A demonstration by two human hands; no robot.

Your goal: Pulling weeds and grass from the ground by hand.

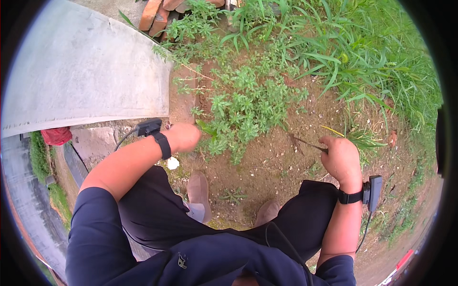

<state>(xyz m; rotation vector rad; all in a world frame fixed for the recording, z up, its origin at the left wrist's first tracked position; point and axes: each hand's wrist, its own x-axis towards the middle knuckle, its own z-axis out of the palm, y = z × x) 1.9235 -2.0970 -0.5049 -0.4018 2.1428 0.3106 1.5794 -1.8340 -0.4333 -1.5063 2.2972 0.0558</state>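
Observation:
My right hand (340,155) is closed around the dark handle of a thin metal hand tool (309,144), whose far end points left and lies low over the bare soil. My left hand (184,137), seen from its back, is at the left edge of a leafy green weed patch (243,111); its fingers are curled, and what they hold, if anything, is hidden. A small bunch of grass (361,141) with a yellow blade lies just beyond and beside my right hand. Both wrists wear black straps with small devices.
A pale concrete slab (107,71) fills the upper left, with bricks (154,18) behind it. Tall grass (375,46) grows at the upper right. A red plastic bag (57,136) lies left. My shoes (198,191) rest on soil, a small weed (232,195) between them.

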